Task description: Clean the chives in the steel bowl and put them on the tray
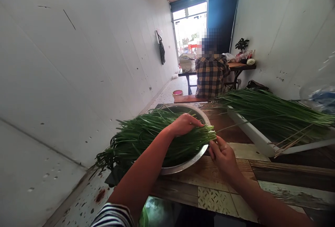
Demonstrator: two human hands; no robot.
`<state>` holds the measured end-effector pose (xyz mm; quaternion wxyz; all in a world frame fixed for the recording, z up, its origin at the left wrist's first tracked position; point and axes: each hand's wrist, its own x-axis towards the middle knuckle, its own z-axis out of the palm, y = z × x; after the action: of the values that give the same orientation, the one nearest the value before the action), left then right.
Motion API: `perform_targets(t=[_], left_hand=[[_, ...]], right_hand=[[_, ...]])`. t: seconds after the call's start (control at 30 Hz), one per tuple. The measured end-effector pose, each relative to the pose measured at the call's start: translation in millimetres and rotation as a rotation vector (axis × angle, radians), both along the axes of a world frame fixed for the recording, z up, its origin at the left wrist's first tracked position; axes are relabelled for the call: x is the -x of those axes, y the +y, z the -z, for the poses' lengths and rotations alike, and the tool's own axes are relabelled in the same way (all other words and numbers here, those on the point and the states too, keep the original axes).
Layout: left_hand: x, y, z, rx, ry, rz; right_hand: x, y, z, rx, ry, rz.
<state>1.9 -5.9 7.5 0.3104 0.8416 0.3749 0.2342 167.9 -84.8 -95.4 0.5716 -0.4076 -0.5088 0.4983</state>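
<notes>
A large heap of garlic chives [146,129] lies in a round metal basin [180,168], its long green leaves hanging over the left rim. My left hand [184,124] is closed over a bunch of the chives near their pale stem ends. At the basin's right rim, my right hand [223,153] pinches at the tips of those stems with thumb and fingers. What exactly sits between the right fingertips is partly hidden. A thin loose stalk stretches rightward from the bunch.
More garlic chives [261,106] lie in a white foam box [251,132] at right, thin sticks on its corner. The wood-patterned table [222,181] carries both. A person in a plaid shirt [210,75] sits ahead, facing away. A white wall [78,63] stands left.
</notes>
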Motion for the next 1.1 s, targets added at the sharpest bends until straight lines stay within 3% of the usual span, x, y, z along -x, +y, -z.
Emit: perform_targets(t=[0.07, 0.23, 0.4, 0.53, 0.67, 0.9, 1.1], left_hand=[[5.4, 1.6, -5.1, -0.004, 0.042, -0.030], [12.6, 22.5, -1.1, -0.188, 0.232, -0.437], [-3.6, 38.8, 16.4, -0.252, 0.610, -0.333], [-16.1, 35.8, 16.2, -0.275, 0.738, -0.327], [-12.9, 36.3, 15.2, -0.253, 0.609, -0.304], [-3.5, 36.6, 32.5, -0.094, 0.046, -0.270], [-7.1, 28.1, 28.5, 0.039, -0.001, -0.261]], right_hand=[[0.7, -3.4, 3.8, -0.056, -0.100, 0.028], [1.5, -15.3, 11.2, -0.295, -0.339, 0.088], [3.8, -20.7, 11.3, -0.464, -0.428, 0.105], [4.6, -19.0, 7.6, -0.384, -0.376, 0.090], [3.0, -10.4, 6.4, -0.160, -0.164, 0.032], [-3.3, 12.7, 9.6, 0.057, 0.126, -0.045], [-4.3, 10.3, -5.1, 0.143, 0.192, -0.040]])
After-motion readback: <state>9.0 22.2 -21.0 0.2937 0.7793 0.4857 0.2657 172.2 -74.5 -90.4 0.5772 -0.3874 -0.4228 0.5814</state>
